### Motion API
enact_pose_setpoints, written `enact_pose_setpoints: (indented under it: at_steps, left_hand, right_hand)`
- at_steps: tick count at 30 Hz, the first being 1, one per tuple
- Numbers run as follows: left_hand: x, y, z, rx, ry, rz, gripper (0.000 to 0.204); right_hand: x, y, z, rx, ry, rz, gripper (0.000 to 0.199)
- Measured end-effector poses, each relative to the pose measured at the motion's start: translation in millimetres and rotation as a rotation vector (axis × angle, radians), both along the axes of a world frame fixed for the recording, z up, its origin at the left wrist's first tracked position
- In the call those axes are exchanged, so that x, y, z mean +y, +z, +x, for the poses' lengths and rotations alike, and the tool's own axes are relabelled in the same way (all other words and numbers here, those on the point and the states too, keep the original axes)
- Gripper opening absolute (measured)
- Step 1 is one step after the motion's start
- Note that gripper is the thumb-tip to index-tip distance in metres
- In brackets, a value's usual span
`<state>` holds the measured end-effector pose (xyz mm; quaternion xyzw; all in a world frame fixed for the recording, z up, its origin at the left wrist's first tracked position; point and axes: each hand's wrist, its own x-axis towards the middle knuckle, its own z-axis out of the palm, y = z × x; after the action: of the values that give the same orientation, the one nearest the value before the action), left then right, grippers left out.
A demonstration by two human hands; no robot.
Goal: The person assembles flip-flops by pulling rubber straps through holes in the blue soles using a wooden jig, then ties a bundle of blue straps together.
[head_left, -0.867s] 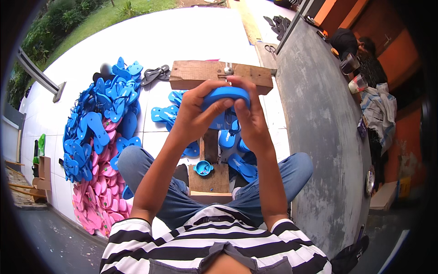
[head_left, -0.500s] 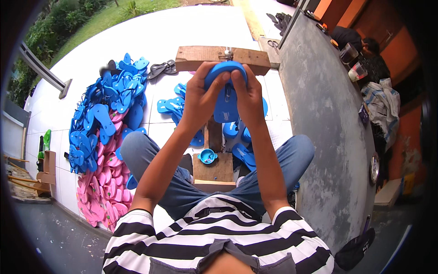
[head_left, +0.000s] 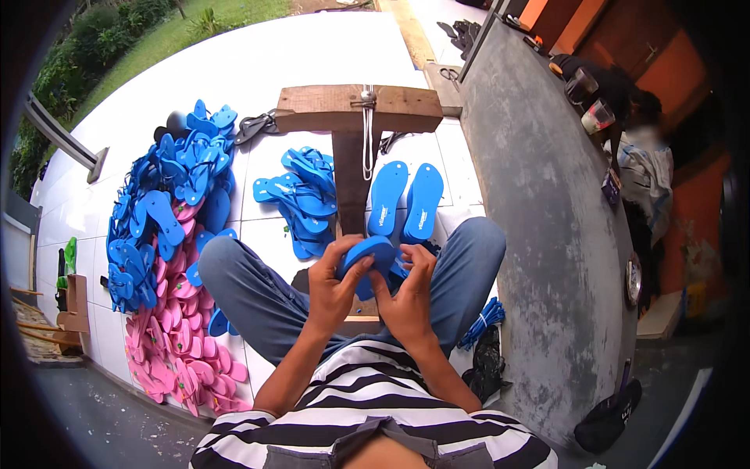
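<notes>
I sit on white tiles with a T-shaped wooden stand [head_left: 349, 111] between my knees. Both hands grip one blue flip-flop sole [head_left: 369, 254] close to my chest. My left hand [head_left: 334, 283] wraps its left side, fingers curled over the top edge. My right hand [head_left: 410, 295] holds the right side, thumb pressed on the sole. A metal hook [head_left: 366, 129] hangs from the stand's crossbar. Two finished blue flip-flops [head_left: 405, 202] lie flat right of the stand's post.
A heap of blue flip-flops [head_left: 168, 203] lies left, with pink ones [head_left: 176, 344] below it. More blue straps and soles [head_left: 301, 195] lie by the stand. A grey concrete ledge [head_left: 547, 234] runs along the right, with glasses [head_left: 590, 102] on it. Blue string [head_left: 480, 322] rests by my right knee.
My hands have drawn the blue sole back from the stand's crossbar toward my chest and lowered it. The two flat flip-flops beside the post are now uncovered.
</notes>
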<state>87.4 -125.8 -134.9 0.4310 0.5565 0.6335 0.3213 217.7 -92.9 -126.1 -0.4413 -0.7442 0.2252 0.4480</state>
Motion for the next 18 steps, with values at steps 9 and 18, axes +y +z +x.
enact_pose_setpoints:
  at_steps: [9,18]
  left_hand:
    - [15.0,26.3,-40.3,0.116,-0.126,-0.018,0.033]
    - [20.6,25.0,-53.7,0.016,0.003,0.198,0.036]
  right_hand:
    - [7.0,-1.7,-20.5,0.459,0.423,-0.77,0.035]
    - [7.5,5.8,-31.1,1.114,0.766,-1.514,0.062]
